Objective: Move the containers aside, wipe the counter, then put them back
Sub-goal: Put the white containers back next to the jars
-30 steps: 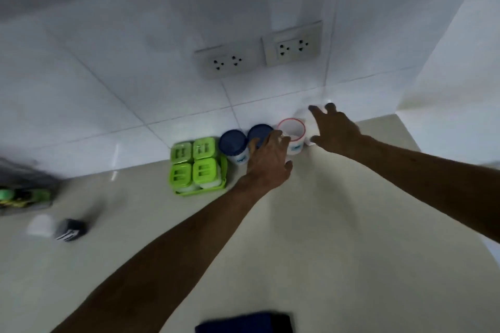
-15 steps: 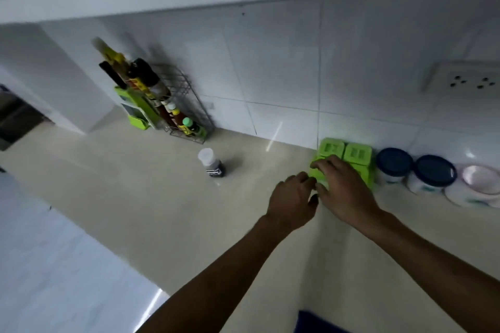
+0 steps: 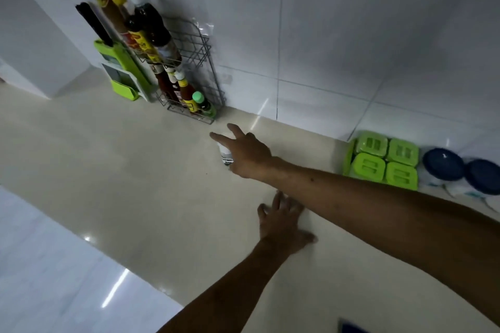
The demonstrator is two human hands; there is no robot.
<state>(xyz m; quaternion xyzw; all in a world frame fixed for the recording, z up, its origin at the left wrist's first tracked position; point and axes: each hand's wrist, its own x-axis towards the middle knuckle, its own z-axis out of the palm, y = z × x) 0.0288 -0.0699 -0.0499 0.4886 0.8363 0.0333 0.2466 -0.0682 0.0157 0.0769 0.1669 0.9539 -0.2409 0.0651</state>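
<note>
Change: right hand [image 3: 247,154] has left the green container set [image 3: 381,161], fingers spread over a small white-capped bottle [image 3: 226,155] left of it | left hand [image 3: 281,220] flat, empty | Meaning: bottle probably moves next.

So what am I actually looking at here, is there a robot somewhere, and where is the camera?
No robot: these are a person's two bare arms. The single camera sits on the person's head, looking forward and down, so you see what they see. Below is a pale counter against a tiled wall. The right hand reaches across to a small white bottle, fingers spread, not clearly gripping it yet. The left hand rests open on the counter, holding nothing. At the right stand four green boxes and two blue-lidded jars. At the back, a wire rack holds sauce bottles.
</note>
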